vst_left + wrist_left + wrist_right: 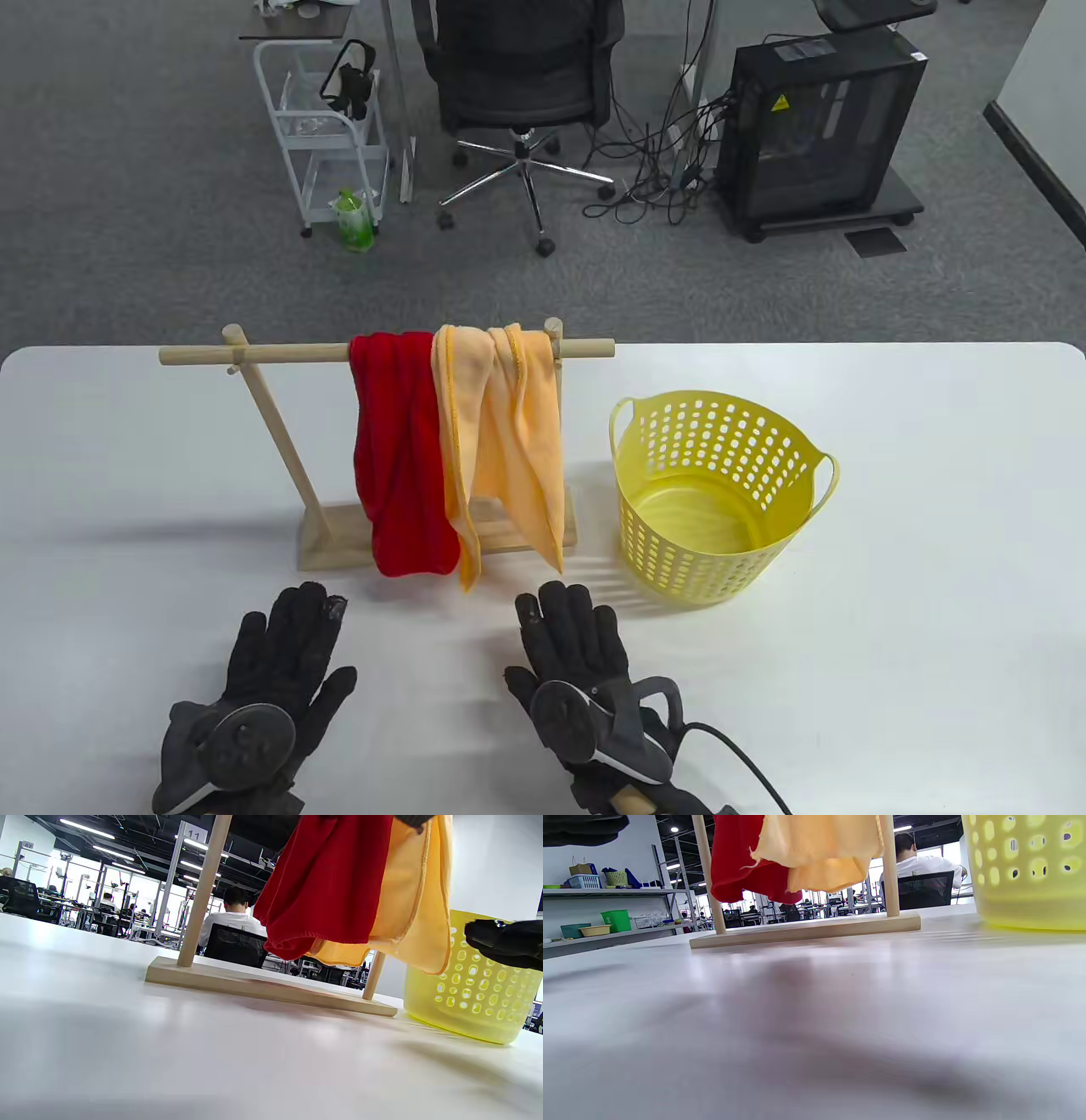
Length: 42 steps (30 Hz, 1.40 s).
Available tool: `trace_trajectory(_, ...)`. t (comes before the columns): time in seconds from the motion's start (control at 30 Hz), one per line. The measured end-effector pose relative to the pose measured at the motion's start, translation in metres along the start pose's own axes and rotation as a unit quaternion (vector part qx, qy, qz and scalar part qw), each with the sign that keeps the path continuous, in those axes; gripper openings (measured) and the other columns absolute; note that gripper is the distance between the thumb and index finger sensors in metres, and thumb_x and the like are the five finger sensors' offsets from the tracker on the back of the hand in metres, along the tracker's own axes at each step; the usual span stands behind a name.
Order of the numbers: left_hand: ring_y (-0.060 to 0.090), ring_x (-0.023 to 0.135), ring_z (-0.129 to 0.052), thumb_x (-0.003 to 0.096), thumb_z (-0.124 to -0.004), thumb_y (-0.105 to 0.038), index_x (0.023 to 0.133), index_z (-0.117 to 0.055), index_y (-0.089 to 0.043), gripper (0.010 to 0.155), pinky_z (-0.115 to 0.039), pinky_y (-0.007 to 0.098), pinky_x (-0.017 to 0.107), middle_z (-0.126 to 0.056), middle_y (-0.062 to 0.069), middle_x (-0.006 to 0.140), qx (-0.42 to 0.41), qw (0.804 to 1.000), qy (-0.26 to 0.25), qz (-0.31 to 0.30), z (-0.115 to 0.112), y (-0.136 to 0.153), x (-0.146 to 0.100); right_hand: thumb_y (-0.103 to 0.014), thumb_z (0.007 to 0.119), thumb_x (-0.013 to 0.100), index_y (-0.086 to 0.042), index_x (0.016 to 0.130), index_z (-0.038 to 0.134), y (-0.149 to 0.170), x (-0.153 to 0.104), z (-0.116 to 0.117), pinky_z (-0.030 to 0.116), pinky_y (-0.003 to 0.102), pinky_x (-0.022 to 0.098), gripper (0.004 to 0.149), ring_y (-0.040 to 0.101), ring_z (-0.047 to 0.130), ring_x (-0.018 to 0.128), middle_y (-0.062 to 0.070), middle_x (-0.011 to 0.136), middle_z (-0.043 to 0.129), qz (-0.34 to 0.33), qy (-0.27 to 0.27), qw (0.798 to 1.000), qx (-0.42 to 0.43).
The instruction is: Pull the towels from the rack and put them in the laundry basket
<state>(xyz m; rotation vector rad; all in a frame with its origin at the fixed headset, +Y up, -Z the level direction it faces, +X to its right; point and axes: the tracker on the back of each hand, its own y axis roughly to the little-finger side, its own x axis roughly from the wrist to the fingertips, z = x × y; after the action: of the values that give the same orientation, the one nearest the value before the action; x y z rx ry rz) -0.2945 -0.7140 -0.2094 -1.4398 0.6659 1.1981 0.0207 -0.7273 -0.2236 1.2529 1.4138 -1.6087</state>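
Towels (458, 441) hang beyond both hands.

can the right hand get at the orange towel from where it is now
Probably yes. The right hand lies flat on the table just in front of the orange towel, whose lower end hangs free off the rack. Nothing sits between them; the yellow basket stands off to the side.

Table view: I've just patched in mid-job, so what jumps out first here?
The red towel and the orange towel hang side by side over the right half of the wooden rack, at the table's far edge. Right of the rack stands the yellow laundry basket, with nothing in it. The left hand and right hand lie flat on the table, in front of the rack.
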Motion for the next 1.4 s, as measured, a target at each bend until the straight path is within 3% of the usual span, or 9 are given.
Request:
trace_trajectory(0.67,0.033,0.121,-0.027,0.0626,-0.051,-0.054,0.124,-0.035,-0.02,0.072,-0.014,0.05,0.088,-0.03,0.009,0.132,-0.001,1.0,-0.023,0.006,0.008,0.003,0.0,-0.05,0.047,0.061,-0.016,0.121,0.027,-0.002,-0.003,-0.002,0.02,0.052,0.081,0.071,0.039,0.021,0.111,0.013,0.122,0.016,-0.005,0.0,1.0,0.003)
trace_trajectory(0.97,0.031,0.123,-0.024,0.0619,-0.053,-0.057,0.125,-0.036,-0.021,0.075,-0.011,0.049,0.089,-0.029,0.007,0.133,-0.001,0.994,-0.1,0.04,0.047,0.025,0.015,-0.05,0.047,0.061,-0.016,0.121,0.027,-0.003,-0.008,-0.012,0.02,0.052,0.081,0.071,0.039,0.021,0.111,0.013,0.122,0.016,-0.001,0.017,1.0,0.004)
trace_trajectory(1.4,0.024,0.125,-0.015,0.0614,-0.056,-0.06,0.125,-0.029,-0.029,0.076,-0.002,0.043,0.091,-0.018,0.0,0.134,-0.049,0.972,-0.22,0.065,0.138,0.016,0.085,-0.05,0.048,0.061,-0.016,0.121,0.028,-0.002,-0.01,-0.018,0.02,0.052,0.081,0.071,0.039,0.022,0.111,0.013,0.122,0.017,0.006,0.021,1.0,0.006)
